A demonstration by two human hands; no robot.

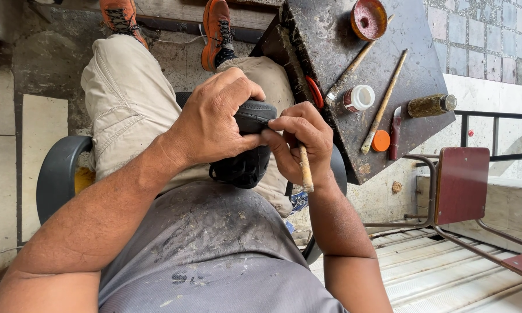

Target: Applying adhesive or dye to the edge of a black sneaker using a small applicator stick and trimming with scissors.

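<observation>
A black shoe (246, 165) rests on my lap, over beige trousers. My left hand (214, 119) is clamped over its top and holds it steady. My right hand (298, 142) pinches a thin wooden-handled tool (305, 168), a brush or awl, with its working end against the shoe's edge beside my left thumb. The tool's tip is hidden by my fingers. Both forearms reach in from the bottom of the view.
A dark stained work board (388, 69) lies to the right with a red tin lid (368, 18), a small white-capped jar (358, 97), two long brushes (384, 103), an orange cap (380, 141) and a corked bottle (432, 105). A red metal stool (461, 185) stands at right.
</observation>
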